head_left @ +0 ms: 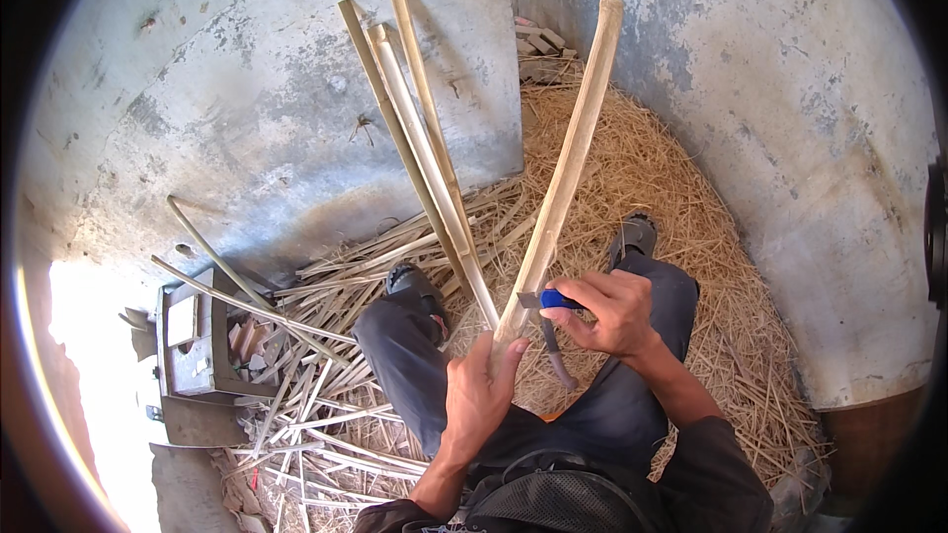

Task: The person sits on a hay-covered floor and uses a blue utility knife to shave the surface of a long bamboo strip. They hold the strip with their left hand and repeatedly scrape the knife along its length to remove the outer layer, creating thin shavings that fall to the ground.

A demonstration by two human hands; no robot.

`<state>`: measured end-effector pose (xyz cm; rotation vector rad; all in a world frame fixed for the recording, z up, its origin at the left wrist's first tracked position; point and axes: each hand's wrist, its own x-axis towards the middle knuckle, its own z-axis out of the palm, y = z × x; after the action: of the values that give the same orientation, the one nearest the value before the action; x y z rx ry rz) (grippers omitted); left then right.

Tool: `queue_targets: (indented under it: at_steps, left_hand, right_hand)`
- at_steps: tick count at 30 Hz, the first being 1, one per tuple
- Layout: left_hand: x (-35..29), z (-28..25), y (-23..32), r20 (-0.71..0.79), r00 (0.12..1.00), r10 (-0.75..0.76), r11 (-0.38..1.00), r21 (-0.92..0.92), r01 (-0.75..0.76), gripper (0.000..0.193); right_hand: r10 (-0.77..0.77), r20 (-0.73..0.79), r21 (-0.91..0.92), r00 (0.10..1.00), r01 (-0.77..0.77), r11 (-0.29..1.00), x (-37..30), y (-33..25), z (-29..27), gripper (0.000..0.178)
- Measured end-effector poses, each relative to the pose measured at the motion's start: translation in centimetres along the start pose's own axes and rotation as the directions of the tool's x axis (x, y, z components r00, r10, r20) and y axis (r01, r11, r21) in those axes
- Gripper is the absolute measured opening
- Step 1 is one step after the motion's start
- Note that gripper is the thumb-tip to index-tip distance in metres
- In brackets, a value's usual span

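A long split bamboo piece (570,153) slants up and away from me, its far end raised. My left hand (479,395) is closed around its near end, thumb along the side. In my right hand (614,314) is a blue-handled utility knife (560,298). Its short grey blade points left and meets the bamboo's right edge just above my left hand. To the left, several more bamboo lengths (413,138) lean against the wall, their lower ends near my left hand. A tool with a wooden handle (560,360) lies below my right hand, partly hidden.
Straw-like shavings (681,207) cover the floor around my shoes. Long thin strips (326,415) are heaped at the left, beside an open box (197,345) with wood scraps. Grey weathered walls (257,69) stand ahead and to the right.
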<state>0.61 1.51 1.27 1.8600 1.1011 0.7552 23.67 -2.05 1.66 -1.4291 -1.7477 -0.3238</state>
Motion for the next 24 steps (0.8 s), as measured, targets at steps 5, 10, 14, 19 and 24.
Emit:
queue_targets:
  at_steps: [5, 10, 14, 19, 24]
  left_hand:
    - [-0.5, 0.0, -0.9, 0.019, 1.000, -0.013, 1.000, 0.013, 0.012, 0.028]
    - [-0.7, -0.2, -0.7, 0.030, 0.999, -0.038, 0.999, 0.015, 0.037, 0.030]
    - [-0.7, -0.5, -0.8, 0.059, 0.997, -0.058, 0.998, -0.016, 0.059, 0.030]
    - [-0.7, -0.4, -0.8, 0.041, 0.999, -0.019, 0.998, -0.056, 0.021, 0.032]
    - [-0.9, -0.6, -0.7, 0.017, 1.000, -0.013, 1.000, 0.021, 0.013, 0.034]
  right_hand:
    - [0.018, -0.015, -0.034, 1.000, -0.019, 0.999, 0.2, 0.1, -0.1, 0.029]
    - [0.015, -0.013, -0.048, 1.000, -0.016, 0.999, 0.1, 1.1, 0.2, 0.030]
    - [0.005, -0.032, -0.064, 0.999, -0.007, 0.998, 0.2, 1.1, 0.3, 0.029]
    - [0.017, -0.030, -0.061, 0.999, -0.019, 0.998, 0.2, 0.9, 0.4, 0.030]
    - [0.023, -0.042, -0.070, 0.999, -0.026, 0.997, 0.2, 0.9, 0.4, 0.030]
